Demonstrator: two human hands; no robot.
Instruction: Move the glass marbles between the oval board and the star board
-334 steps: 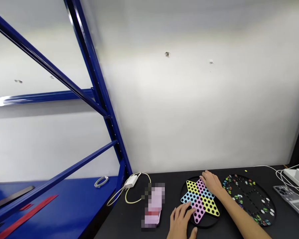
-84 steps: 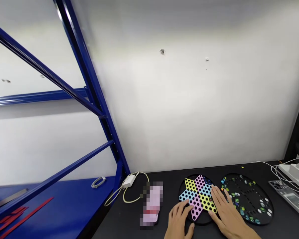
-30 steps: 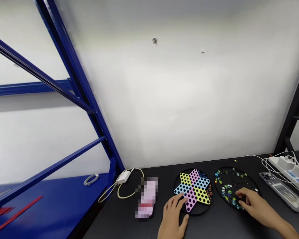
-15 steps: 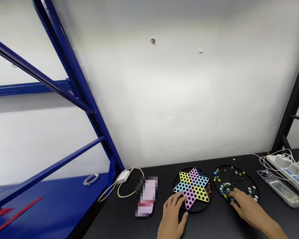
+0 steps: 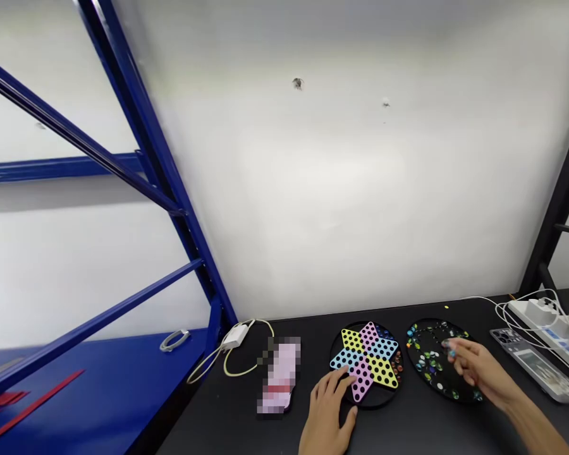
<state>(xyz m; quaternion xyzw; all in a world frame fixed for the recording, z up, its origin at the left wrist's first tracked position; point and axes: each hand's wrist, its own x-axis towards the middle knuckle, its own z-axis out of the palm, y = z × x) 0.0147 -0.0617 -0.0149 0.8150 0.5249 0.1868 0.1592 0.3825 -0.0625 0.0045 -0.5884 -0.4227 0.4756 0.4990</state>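
Observation:
A star-shaped Chinese checkers board [image 5: 370, 357] in yellow, pink and blue, dotted with dark holes, lies in a round black tray. Blue and reddish-brown marbles [image 5: 397, 361] show in the gaps by its right-hand points. My left hand [image 5: 326, 414] lies with fingers spread, its fingertips at the board's lower left edge. To the right is a second round black tray [image 5: 410, 355], with loose glass marbles [image 5: 427, 363] scattered in it. Over this tray's right side my right hand [image 5: 478, 370] is closed in a pinch on small marbles [image 5: 450, 351]; how many is unclear.
A pink phone [image 5: 284, 373], partly blurred out, lies left of the board near a white adapter [image 5: 236, 336] with its cable. On the right are a grey phone-shaped object [image 5: 535, 366] and a white power strip [image 5: 550, 325] with cords. Blue metal framing [image 5: 171, 183] rises at left.
My right hand has lifted from the marbles and moved up and right, with marbles now at its fingertips. My left hand has stayed at the board's edge.

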